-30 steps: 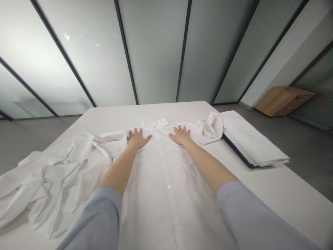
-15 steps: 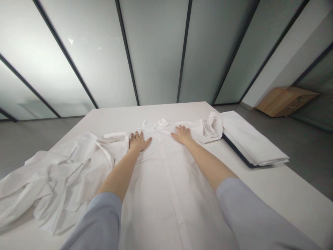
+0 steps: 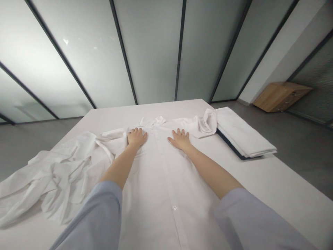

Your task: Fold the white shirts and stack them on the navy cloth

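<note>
A white button-front shirt (image 3: 156, 177) lies spread on a white table (image 3: 275, 180), its placket and a button running down the middle. My left hand (image 3: 136, 137) rests palm down on the shirt's chest, beside a bunched fold of cloth. My right hand (image 3: 180, 139) lies flat on the other side of the placket with its fingers apart. Neither hand grips anything. The shirt's collar (image 3: 152, 121) sits just beyond my hands. Crumpled white cloth (image 3: 57, 177) spills to the left over the table edge, and another bunch (image 3: 206, 125) gathers at the right.
A folded white stack (image 3: 243, 132) with a dark navy edge lies at the table's right side. Grey floor surrounds the table. Frosted glass panels with dark frames stand beyond it, and a wooden box (image 3: 281, 97) sits on the floor at far right.
My hands stay on the shirt with little movement. The whole view has shifted slightly, so the folded stack and wooden box sit higher and further left.
</note>
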{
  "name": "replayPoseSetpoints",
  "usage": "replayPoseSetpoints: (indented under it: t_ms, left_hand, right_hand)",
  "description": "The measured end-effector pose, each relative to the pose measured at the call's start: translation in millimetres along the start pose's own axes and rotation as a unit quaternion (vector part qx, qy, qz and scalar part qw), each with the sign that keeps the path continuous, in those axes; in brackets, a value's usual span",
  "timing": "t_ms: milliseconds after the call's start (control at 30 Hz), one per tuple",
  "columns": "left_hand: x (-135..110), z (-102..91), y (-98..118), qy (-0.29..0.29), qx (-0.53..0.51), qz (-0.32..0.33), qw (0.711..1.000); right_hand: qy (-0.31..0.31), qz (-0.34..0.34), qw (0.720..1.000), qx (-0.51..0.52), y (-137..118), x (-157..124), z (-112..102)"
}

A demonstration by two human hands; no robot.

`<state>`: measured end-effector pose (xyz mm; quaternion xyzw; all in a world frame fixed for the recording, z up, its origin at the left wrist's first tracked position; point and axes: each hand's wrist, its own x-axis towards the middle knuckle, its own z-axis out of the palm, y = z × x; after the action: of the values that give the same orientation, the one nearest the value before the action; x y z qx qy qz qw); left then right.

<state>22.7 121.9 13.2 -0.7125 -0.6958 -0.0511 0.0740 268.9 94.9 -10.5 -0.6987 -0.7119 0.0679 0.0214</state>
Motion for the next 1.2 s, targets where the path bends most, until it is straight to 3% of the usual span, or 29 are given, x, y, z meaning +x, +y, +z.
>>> replayPoseSetpoints:
  t_ms: [133, 300, 400, 567, 767, 1033, 1200]
  left_hand:
    - [-28.7, -6.6, 8.9, -0.042, -0.009, 0.014, 0.999]
    - [-60.4, 6.7, 9.7, -0.101, -0.018, -0.013, 0.995]
    - [-60.1, 12.7, 6.7, -0.094, -0.021, -0.012, 0.995]
    - [-42.0, 12.5, 2.2, -0.104, -0.025, 0.006, 0.994]
    - [-32.4, 13.7, -1.9, -0.1, -0.021, 0.021, 0.995]
    - [-59.3, -2.1, 14.5, -0.078, -0.021, 0.018, 0.997]
    - [-81.5, 4.8, 15.2, -0.056, -0.065, 0.044, 0.995]
  right_hand:
    - [-0.007, 0.0, 1.0, 0.004, 0.3, 6.6, -1.0]
    - [-0.007, -0.004, 1.0, 0.001, -0.4, 11.7, -1.6]
    - [0.015, -0.016, 1.0, -0.001, -0.5, 9.7, -4.9]
    - [0.105, -0.067, 0.992, -0.002, 7.9, -8.0, -15.0]
    - [0.071, -0.074, 0.994, -0.036, 24.3, -41.2, -15.6]
    - [0.056, -0.057, 0.997, -0.009, 29.7, -44.1, -9.2]
    - [0.086, -0.067, 0.994, 0.032, 33.9, -41.0, -3.1]
